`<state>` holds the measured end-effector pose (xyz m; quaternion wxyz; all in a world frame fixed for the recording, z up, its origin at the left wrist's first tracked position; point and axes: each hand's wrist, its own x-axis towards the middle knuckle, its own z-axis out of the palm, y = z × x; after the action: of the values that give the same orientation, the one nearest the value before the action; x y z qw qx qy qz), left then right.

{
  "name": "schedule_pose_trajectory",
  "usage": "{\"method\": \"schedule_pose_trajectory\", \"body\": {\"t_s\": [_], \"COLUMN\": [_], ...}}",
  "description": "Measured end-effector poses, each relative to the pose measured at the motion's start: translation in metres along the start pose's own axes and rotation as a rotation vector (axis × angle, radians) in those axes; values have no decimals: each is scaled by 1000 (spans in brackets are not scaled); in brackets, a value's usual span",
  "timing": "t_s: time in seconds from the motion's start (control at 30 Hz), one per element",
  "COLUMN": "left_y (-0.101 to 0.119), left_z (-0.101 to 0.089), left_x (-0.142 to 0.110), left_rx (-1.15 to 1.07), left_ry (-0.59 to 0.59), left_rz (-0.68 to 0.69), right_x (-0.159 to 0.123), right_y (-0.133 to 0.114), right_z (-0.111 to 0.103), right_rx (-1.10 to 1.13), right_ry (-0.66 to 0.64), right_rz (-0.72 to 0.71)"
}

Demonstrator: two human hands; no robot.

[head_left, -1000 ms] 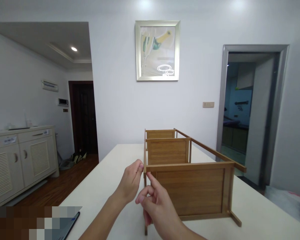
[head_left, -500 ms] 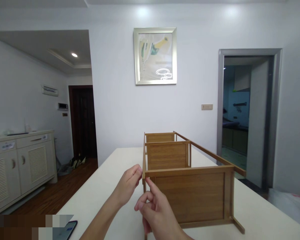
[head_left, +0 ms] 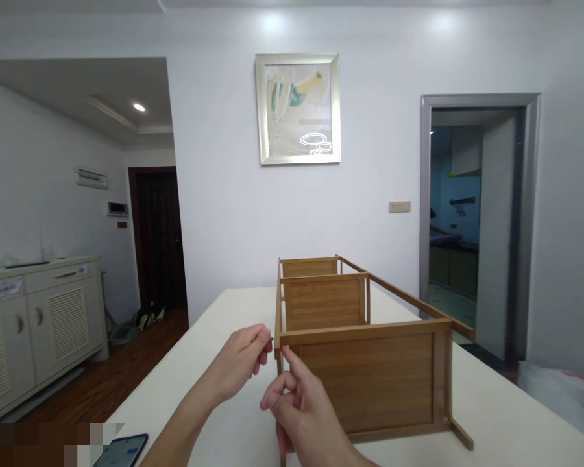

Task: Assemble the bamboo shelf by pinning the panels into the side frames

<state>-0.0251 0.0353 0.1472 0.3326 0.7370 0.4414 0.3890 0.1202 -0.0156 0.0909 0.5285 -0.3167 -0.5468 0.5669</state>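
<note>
A brown wooden shelf rack (head_left: 365, 383) lies on its side on the white table, its panels standing upright one behind another. Left of its near upper corner, my left hand (head_left: 246, 357) is closed in a pinch. A thin, dark screw-like piece (head_left: 272, 338) pokes out from the fingertips toward the frame's post; its full shape is hidden. My right hand (head_left: 304, 405) is at the near left end of the rack, index fingertip against the corner joint. Its thumb and other fingers are curled in, and whatever they may hold is hidden.
The white table (head_left: 194, 383) stretches back to the wall. A phone (head_left: 121, 451) lies near its left edge. A louvred cabinet (head_left: 63, 311) stands at the left, and a plastic bag (head_left: 555, 395) is at the right. A doorway (head_left: 455, 259) opens at the back right.
My left hand has drawn slightly left from the rack's corner, and the thin dark piece now shows at its fingertips. My right hand keeps its place. The view has shifted a little.
</note>
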Motion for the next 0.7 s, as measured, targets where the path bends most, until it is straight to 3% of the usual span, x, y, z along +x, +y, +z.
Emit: {"method": "schedule_pose_trajectory", "body": {"t_s": [0.23,0.57,0.7], "left_y": [1,8,6], "left_z": [6,7,4], "left_x": [-2,-10,-9], "left_rx": [55,343,227], "left_ry": [9,116,111], "left_rz": [74,317,292], "right_x": [1,1,1], "right_y": [1,3,1], "right_z": [1,-1,0], "right_rx": [10,15,11], "right_ry": [0,-6,-4], "right_rz": [-9,-13,-8]}}
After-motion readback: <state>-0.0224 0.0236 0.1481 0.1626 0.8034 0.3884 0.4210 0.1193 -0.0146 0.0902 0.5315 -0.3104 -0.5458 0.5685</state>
